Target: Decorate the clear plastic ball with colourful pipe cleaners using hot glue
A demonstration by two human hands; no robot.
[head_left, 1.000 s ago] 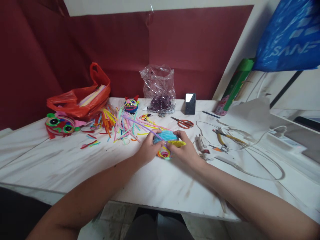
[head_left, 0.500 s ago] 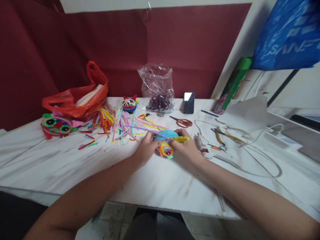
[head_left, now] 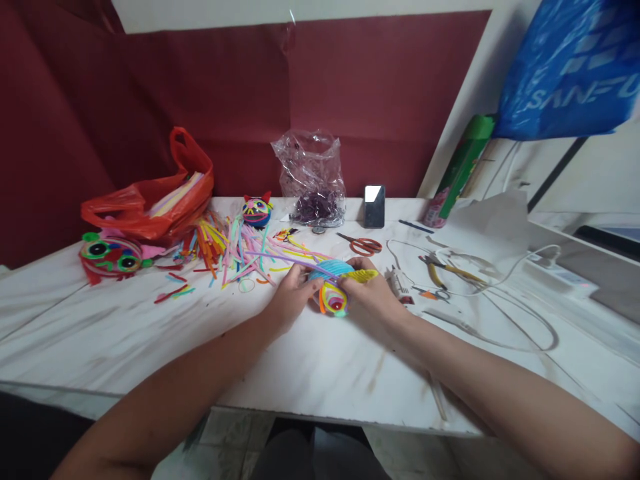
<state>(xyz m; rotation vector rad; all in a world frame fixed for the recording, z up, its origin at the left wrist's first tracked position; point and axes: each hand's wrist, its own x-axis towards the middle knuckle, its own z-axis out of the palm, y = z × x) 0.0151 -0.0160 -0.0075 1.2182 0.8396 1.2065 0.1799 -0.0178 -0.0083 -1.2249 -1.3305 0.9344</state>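
Between both hands is a pipe-cleaner animal head [head_left: 330, 269], mostly light blue, with a yellow ear and a red-centred eye ringed in yellow and pink. My left hand [head_left: 297, 293] grips its left side, thumb on top near a purple pipe cleaner [head_left: 280, 259] that lies across the blue surface and sticks out to the left. From the right, my right hand [head_left: 367, 288] holds the head, its thumb pressing on the purple strand by the yellow ear. The fingers beneath the head are mostly hidden.
Loose pipe cleaners [head_left: 240, 257] lie behind, with finished heads [head_left: 257, 212] and a red bag [head_left: 150, 200]. Scissors [head_left: 363, 245], a phone [head_left: 375, 207], a clear bag [head_left: 315, 180], a glue gun [head_left: 401, 285], pliers [head_left: 440, 270] and a white cable [head_left: 545, 333] lie farther right.
The camera view has shifted slightly. Both hands keep hold of the head, and the purple pipe cleaner stays across it with almost no visible movement.
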